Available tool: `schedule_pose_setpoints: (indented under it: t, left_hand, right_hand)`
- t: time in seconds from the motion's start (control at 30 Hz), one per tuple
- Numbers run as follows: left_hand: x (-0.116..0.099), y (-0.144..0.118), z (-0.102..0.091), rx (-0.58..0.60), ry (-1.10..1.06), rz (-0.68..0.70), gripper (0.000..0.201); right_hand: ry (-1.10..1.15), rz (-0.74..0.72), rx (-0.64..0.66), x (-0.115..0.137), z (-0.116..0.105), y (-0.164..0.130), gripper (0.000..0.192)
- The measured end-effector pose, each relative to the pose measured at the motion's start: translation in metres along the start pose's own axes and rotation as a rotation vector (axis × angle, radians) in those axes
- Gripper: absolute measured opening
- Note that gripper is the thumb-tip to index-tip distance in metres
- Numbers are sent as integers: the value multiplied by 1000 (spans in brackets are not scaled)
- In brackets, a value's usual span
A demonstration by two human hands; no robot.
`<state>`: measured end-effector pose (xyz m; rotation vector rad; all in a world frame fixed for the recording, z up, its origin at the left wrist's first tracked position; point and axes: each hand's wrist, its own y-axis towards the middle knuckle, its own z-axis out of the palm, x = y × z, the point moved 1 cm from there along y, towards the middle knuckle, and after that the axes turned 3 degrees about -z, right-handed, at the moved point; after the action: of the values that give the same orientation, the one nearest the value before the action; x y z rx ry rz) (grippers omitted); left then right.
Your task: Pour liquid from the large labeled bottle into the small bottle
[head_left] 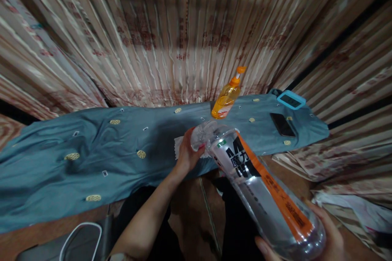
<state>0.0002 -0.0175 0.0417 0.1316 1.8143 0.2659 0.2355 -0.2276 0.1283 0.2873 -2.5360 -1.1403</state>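
A large clear plastic bottle (245, 183) with an orange and silver label and black lettering lies tilted in front of me, its neck end toward the table. My right hand (329, 230) is wrapped round its base. At the neck end, my left hand (188, 151) has its fingers closed round a small clear plastic cup (199, 135). The cup touches or overlaps the bottle's mouth; I cannot tell which. A white scalloped-edged napkin or cloth (177, 145) shows partly behind my left hand.
On the blue-green patterned cloth (122, 142) stands an orange pump bottle (226, 100) of yellow-orange liquid. A dark phone (282, 124) and a blue-framed device (290, 100) lie to the right. Curtains (183, 40) close off the back. A white cable (81, 228) loops at lower left.
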Motion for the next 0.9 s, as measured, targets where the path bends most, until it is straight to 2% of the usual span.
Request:
schedule_pose_setpoints:
  t: [0.2, 0.3, 0.4, 0.7, 0.9]
  left_hand:
    - [-2, 0, 1, -4, 9, -4, 64]
    - [-1, 1, 1, -6, 10, 15, 64]
    - [0, 2, 1, -5, 15, 11, 63]
    - [2, 3, -1, 2, 54, -2, 66]
    - [8, 4, 2, -11, 42, 18, 70]
  right_hand:
    - [-26, 85, -15, 9, 2, 0, 108]
    - [62, 65, -11, 4, 2, -3, 112]
    - [32, 54, -1, 1, 3, -3, 113]
    - [157, 238, -19, 15, 12, -7, 105]
    - [170, 183, -7, 10, 12, -12, 109]
